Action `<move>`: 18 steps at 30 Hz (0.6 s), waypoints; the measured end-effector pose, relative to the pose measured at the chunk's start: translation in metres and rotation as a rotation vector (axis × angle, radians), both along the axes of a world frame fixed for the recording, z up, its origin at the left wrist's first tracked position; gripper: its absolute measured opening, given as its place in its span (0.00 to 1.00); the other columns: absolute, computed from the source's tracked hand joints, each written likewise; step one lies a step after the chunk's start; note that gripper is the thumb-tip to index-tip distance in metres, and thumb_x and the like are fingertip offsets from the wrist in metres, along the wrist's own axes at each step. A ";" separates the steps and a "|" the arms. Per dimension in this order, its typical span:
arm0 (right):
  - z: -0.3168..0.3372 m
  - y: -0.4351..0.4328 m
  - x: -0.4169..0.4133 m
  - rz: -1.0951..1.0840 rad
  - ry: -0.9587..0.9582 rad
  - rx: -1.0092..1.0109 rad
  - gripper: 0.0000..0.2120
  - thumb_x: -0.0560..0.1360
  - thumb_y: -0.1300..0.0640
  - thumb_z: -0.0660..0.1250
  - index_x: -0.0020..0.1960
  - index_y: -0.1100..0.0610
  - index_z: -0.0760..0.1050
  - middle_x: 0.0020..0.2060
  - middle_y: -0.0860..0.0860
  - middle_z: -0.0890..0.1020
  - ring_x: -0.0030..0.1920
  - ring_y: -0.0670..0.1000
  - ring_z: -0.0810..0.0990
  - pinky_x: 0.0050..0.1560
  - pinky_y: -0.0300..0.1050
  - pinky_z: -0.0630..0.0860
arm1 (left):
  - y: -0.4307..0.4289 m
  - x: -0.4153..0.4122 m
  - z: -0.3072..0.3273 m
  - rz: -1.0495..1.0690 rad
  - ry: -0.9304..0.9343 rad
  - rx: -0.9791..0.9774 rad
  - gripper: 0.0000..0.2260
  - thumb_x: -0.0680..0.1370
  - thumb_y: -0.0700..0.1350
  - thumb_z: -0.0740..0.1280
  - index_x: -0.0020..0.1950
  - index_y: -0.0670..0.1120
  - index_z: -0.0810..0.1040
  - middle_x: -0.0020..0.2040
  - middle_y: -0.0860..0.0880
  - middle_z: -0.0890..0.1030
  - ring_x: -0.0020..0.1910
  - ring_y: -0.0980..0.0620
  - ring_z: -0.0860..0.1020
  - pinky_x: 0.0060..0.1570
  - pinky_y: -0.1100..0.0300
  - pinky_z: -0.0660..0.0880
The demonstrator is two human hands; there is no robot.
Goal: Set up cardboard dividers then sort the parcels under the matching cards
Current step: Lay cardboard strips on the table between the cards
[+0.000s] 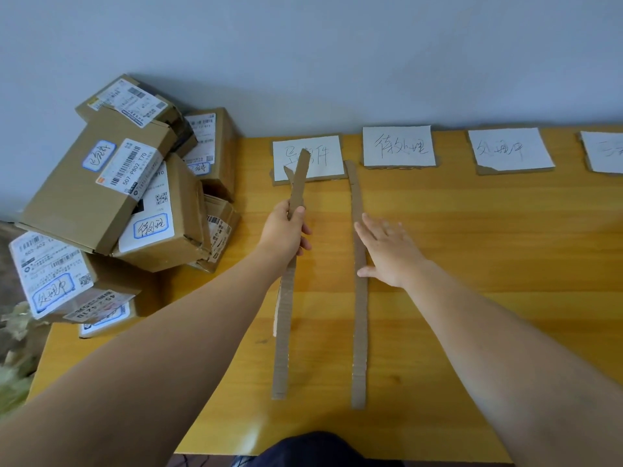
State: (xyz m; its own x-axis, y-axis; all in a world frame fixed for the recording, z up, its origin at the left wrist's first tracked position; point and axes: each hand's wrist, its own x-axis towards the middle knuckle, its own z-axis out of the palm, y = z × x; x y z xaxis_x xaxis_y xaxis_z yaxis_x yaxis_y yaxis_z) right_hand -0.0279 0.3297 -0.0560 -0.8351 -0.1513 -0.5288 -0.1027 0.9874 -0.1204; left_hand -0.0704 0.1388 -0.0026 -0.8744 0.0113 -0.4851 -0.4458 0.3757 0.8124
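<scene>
My left hand (286,230) grips a bundle of long cardboard strips (282,332), held lengthwise above the yellow table (472,264); their far ends overlap the leftmost card (323,163). My right hand (387,251) lies flat with fingers spread, its thumb side touching a single cardboard strip (359,332) that lies on the table between the first card and the second card (397,146). A third card (509,150) and a fourth card (603,151), cut off by the frame, sit along the wall. A heap of labelled parcels (111,203) is stacked at the table's left end.
A pale wall runs behind the table. The parcel heap overhangs the table's left edge, with rubble on the floor beyond it. The front edge of the table is near my body, where dark clothing (313,449) shows.
</scene>
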 end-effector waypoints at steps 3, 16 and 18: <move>0.008 0.015 -0.013 -0.118 0.111 -0.003 0.39 0.79 0.41 0.58 0.79 0.54 0.41 0.79 0.57 0.41 0.78 0.59 0.44 0.76 0.60 0.46 | 0.011 -0.008 0.009 0.033 0.027 0.043 0.11 0.83 0.48 0.55 0.62 0.47 0.71 0.39 0.49 0.76 0.28 0.53 0.73 0.28 0.61 0.71; -0.002 0.084 -0.117 -0.239 0.047 0.043 0.36 0.79 0.34 0.46 0.79 0.49 0.39 0.78 0.55 0.38 0.78 0.58 0.38 0.74 0.62 0.38 | 0.078 -0.070 0.003 0.074 0.093 0.033 0.08 0.83 0.48 0.54 0.59 0.48 0.69 0.38 0.49 0.75 0.27 0.53 0.72 0.26 0.62 0.70; -0.007 0.090 -0.124 -0.221 0.030 0.035 0.35 0.79 0.34 0.45 0.79 0.48 0.39 0.78 0.54 0.38 0.78 0.57 0.37 0.74 0.63 0.37 | 0.084 -0.075 -0.001 0.082 0.088 0.031 0.08 0.83 0.48 0.54 0.59 0.48 0.69 0.37 0.49 0.75 0.27 0.53 0.71 0.26 0.62 0.69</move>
